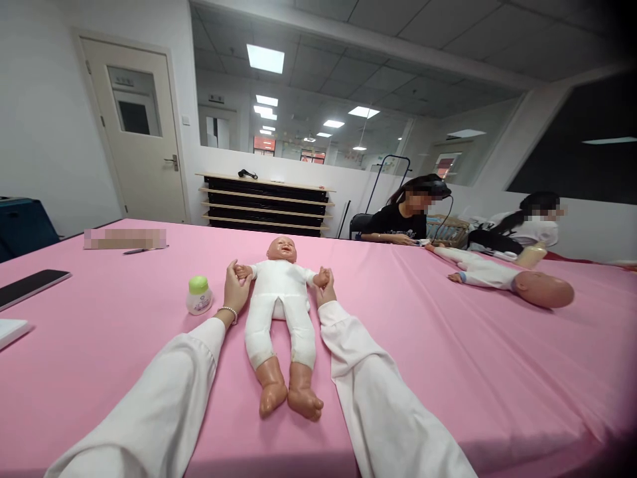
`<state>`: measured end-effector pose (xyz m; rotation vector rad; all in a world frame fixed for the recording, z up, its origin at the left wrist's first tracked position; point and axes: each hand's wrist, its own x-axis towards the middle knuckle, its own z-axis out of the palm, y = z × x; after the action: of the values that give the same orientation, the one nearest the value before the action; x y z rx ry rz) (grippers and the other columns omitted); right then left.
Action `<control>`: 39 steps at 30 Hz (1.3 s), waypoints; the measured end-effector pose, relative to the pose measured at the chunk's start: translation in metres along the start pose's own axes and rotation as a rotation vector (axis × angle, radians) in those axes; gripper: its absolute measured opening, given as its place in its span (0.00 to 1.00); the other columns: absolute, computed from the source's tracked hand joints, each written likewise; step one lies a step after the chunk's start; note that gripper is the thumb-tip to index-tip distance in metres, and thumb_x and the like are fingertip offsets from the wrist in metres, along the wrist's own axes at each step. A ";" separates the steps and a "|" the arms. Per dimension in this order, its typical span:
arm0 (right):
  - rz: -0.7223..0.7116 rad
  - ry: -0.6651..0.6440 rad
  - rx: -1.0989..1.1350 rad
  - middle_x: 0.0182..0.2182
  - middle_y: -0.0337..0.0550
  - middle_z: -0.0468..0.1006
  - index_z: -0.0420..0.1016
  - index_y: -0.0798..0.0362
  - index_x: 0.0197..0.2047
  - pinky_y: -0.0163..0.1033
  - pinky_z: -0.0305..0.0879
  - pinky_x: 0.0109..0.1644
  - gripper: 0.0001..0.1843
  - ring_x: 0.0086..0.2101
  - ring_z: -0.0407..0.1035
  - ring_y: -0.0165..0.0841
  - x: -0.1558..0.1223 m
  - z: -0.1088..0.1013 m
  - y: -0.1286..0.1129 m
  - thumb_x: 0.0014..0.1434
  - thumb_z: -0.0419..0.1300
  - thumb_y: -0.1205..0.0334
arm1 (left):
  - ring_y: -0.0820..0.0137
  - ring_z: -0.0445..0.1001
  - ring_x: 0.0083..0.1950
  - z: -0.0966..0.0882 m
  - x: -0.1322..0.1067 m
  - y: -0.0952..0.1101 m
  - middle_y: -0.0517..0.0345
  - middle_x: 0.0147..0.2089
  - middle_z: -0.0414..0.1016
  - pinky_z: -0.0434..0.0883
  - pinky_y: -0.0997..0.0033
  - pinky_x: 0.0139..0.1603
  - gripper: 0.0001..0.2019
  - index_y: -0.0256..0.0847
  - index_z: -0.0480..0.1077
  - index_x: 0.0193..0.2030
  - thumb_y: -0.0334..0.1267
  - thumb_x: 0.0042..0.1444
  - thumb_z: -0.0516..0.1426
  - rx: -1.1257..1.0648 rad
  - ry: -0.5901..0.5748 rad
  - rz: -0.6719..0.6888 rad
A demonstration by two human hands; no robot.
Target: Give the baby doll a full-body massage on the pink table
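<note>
A baby doll [279, 285] with a white cloth body lies on its back on the pink-covered table, its feet toward me and its arms spread. My left hand [235, 289] is closed around the doll's hand on the left side. On the other side, my right hand [327, 290] grips the doll's other hand, thumb up against it. Just left of my left wrist stands a small white jar [200, 296] with a green lid, upright and apart from my hand.
A phone [34, 287] and a white box [14, 332] lie at the left, with a pen [144, 250] farther back. A second doll [497, 275] lies at the right, near a bottle [531, 255]. Two people sit beyond the table's far right edge.
</note>
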<state>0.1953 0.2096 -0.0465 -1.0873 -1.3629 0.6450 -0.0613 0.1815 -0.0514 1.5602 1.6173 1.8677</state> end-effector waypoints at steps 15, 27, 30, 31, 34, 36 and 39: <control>-0.064 0.231 -0.243 0.60 0.53 0.52 0.46 0.55 0.64 0.45 0.55 0.59 0.32 0.58 0.54 0.37 0.078 0.049 0.036 0.59 0.44 0.53 | 0.56 0.48 0.68 0.066 0.067 -0.026 0.38 0.67 0.41 0.56 0.54 0.65 0.35 0.31 0.34 0.68 0.37 0.56 0.45 0.303 -0.098 -0.084; -0.016 -0.013 -0.302 0.57 0.41 0.62 0.61 0.49 0.60 0.43 0.49 0.64 0.26 0.58 0.53 0.32 0.082 0.041 0.042 0.59 0.43 0.59 | 0.64 0.64 0.55 0.067 0.081 -0.034 0.51 0.57 0.64 0.64 0.61 0.54 0.29 0.50 0.42 0.67 0.37 0.58 0.42 0.569 -0.358 -0.035; -0.005 -0.042 -0.305 0.56 0.39 0.62 0.62 0.48 0.59 0.44 0.49 0.64 0.26 0.58 0.53 0.32 0.084 0.041 0.042 0.58 0.44 0.60 | 0.64 0.67 0.52 0.066 0.081 -0.032 0.48 0.52 0.67 0.65 0.64 0.50 0.27 0.51 0.43 0.67 0.41 0.59 0.40 0.611 -0.382 -0.062; -0.004 -0.045 -0.303 0.56 0.39 0.63 0.62 0.48 0.59 0.43 0.50 0.64 0.26 0.57 0.54 0.32 0.084 0.041 0.042 0.58 0.44 0.61 | 0.64 0.67 0.51 0.066 0.081 -0.032 0.47 0.52 0.68 0.65 0.64 0.49 0.27 0.50 0.44 0.67 0.42 0.60 0.40 0.626 -0.388 -0.069; 0.012 -0.035 -0.300 0.56 0.40 0.63 0.64 0.48 0.58 0.43 0.52 0.64 0.25 0.57 0.55 0.32 0.085 0.041 0.042 0.57 0.45 0.62 | 0.61 0.68 0.50 0.067 0.083 -0.033 0.44 0.49 0.69 0.65 0.62 0.49 0.27 0.48 0.45 0.67 0.44 0.60 0.38 0.663 -0.405 -0.091; 0.025 -0.029 -0.310 0.55 0.40 0.63 0.64 0.47 0.58 0.43 0.53 0.63 0.25 0.57 0.55 0.32 0.085 0.041 0.042 0.57 0.46 0.62 | 0.59 0.67 0.50 0.067 0.084 -0.035 0.43 0.48 0.69 0.64 0.57 0.50 0.27 0.48 0.46 0.67 0.42 0.59 0.39 0.687 -0.405 -0.095; 0.043 -0.037 -0.319 0.54 0.39 0.65 0.64 0.46 0.58 0.42 0.56 0.61 0.25 0.54 0.60 0.31 0.085 0.041 0.042 0.56 0.46 0.62 | 0.55 0.65 0.52 0.068 0.084 -0.037 0.42 0.48 0.69 0.62 0.50 0.51 0.27 0.48 0.50 0.66 0.42 0.58 0.40 0.703 -0.371 -0.097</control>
<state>0.1779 0.3114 -0.0512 -1.3669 -1.5114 0.4901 -0.0585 0.2956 -0.0467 1.8741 2.2231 0.9005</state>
